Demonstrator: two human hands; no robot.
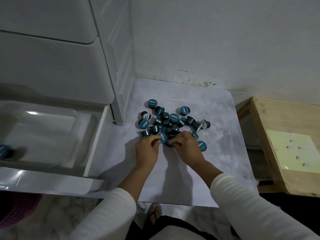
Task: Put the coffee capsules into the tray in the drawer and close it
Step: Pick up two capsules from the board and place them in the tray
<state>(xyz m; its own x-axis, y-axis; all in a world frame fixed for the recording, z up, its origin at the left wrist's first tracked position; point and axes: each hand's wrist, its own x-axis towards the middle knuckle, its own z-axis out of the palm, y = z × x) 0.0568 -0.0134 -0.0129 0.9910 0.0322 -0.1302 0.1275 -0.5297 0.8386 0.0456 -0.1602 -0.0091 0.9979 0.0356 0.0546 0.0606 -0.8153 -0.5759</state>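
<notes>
- At the bottom of the frame: two white sleeves (110,210) reach up toward mid-frame; a sandalled foot (155,212) shows between them on the floor.
- Centre, nearest hands: left hand (147,151) pinches a capsule (161,138) by its rim, teal lid facing up; right hand (187,149) has its fingers curled round a dark capsule (168,142) just beside the first. Both hands are grasping, neither relaxed.
- Centre, just beyond the hands: pile (170,122) of capsules on a pale mat (225,135), some touching or overlapping, a few apart at the edges. Most lie tipped or inverted, showing dark tapered cups; several show round teal foil lids with white lettering.
- Judgement on the step in hand: gathering capsules for transfer. Light, rigid and small, they suit picking several per hand; lifting clear of the pile before moving left should avoid scattering neighbours.
- Left of the frame: open drawer (97,135) holding a clear tray (83,122), glossy with ridged walls. One capsule (5,151) lies at its lower left; the task appears barely begun.
- Upper left: white cabinet (52,58) above the drawer.
- Right edge: wooden box (259,135) beside the mat.
- Top: white wall (207,40), stained near its base.
</notes>
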